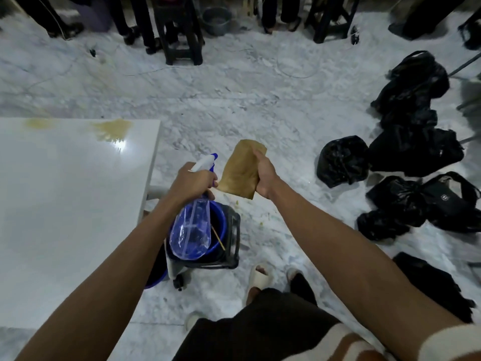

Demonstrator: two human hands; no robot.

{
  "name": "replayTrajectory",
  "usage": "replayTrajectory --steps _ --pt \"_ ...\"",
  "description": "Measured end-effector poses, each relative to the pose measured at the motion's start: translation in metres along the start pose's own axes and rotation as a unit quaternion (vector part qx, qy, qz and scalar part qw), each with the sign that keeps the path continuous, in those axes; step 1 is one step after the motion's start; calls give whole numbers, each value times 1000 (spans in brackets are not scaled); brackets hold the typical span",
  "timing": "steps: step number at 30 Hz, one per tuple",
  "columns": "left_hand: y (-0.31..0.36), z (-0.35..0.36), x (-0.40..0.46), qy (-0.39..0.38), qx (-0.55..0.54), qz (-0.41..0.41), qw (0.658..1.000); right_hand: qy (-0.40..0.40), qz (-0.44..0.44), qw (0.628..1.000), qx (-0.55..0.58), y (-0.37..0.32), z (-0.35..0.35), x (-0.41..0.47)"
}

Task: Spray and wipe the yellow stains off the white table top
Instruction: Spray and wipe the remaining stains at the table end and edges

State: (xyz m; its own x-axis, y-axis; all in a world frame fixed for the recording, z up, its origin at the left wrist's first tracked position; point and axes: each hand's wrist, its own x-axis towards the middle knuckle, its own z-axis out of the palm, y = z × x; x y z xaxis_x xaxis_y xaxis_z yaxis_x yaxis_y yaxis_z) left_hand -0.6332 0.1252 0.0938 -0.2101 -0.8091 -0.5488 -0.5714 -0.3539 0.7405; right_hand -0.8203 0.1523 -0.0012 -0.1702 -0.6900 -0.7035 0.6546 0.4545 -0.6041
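The white table top (65,204) fills the left of the view. Two yellow stains lie along its far edge: a large one (113,128) near the far right corner and a fainter one (39,123) to its left. My left hand (191,182) grips the neck of a clear spray bottle (192,230) with a white and blue trigger head, held off the table's right edge. Just to the right, my right hand (265,175) holds a folded brown cloth (242,169) in the air over the floor.
A blue bucket (218,230) in a black wheeled holder stands on the marble floor below the bottle. Black bags (413,149) lie scattered at the right. Stools and people's legs (182,29) line the far side. My feet in slippers (260,277) are below.
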Motion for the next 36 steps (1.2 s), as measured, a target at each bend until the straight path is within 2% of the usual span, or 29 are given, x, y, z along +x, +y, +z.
replayTrajectory --steps 7,13,16,21,25,30,36 --pt "52 39 57 -49 -6 8 999 24 -5 999 30 -43 -42 40" --pt "87 54 100 -56 6 2 998 12 -18 1000 12 -90 -46 80" --pt "101 49 131 -37 -3 7 999 13 -22 1000 -10 -115 -35 104" --pt "117 27 178 -7 -22 -19 1000 -5 1 998 -57 -152 -6 152" --pt "137 11 225 3 -48 -29 998 -64 16 993 -103 -183 21 212" --pt "174 -25 297 67 -92 -46 992 -126 34 980 -152 -245 87 288" --pt "198 -86 325 140 -168 -78 973 -210 68 950 -223 -290 187 334"
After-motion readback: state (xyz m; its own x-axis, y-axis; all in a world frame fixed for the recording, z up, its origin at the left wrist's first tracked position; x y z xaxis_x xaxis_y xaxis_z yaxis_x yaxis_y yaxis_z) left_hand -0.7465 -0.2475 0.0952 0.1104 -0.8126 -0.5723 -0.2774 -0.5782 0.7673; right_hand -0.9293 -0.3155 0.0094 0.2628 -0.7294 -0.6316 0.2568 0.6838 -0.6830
